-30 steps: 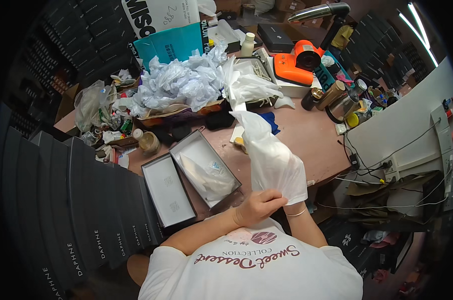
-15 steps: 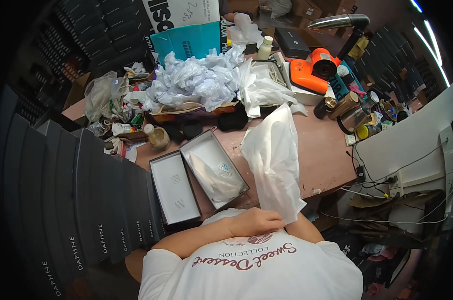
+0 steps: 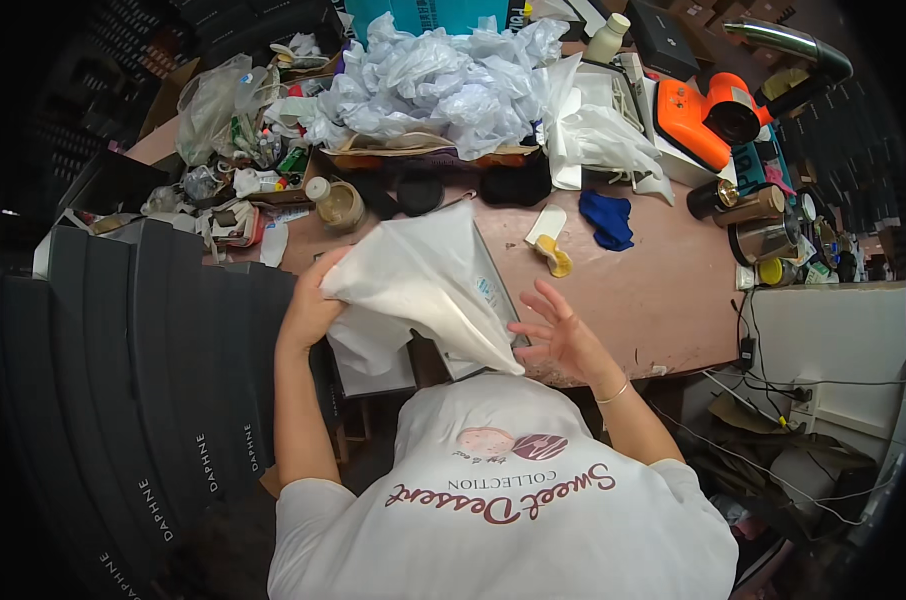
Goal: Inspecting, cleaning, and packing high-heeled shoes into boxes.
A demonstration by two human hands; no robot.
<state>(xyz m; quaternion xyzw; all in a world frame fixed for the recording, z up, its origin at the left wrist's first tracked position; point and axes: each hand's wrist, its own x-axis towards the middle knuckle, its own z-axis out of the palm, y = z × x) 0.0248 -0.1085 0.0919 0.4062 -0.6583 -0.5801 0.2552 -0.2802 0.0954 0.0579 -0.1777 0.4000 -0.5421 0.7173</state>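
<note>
My left hand (image 3: 309,303) is closed on one side of a thin white bag (image 3: 413,255), lifted above the table. A paler long shape shows through its lower part, but its kind is unclear. The bag's pointed lower corner ends just left of my right hand (image 3: 563,335), which is open with fingers spread and holds nothing. Beneath the bag lie two shallow grey box halves, mostly covered: the left one (image 3: 378,382) shows its near end, and the right one (image 3: 522,320) its right edge.
Crumpled white paper (image 3: 443,90) heaps up at the back. A blue cloth (image 3: 606,220) and a yellow pad (image 3: 552,256) lie right of the boxes. A capped jar (image 3: 336,204) stands behind my left hand. An orange blower (image 3: 693,120) is far right; dark boxes (image 3: 173,340) stack at left.
The white bag has moved left over the box halves, uncovering the blue cloth and yellow pad. My left hand has moved left and up with it; my right hand has come into view, open.
</note>
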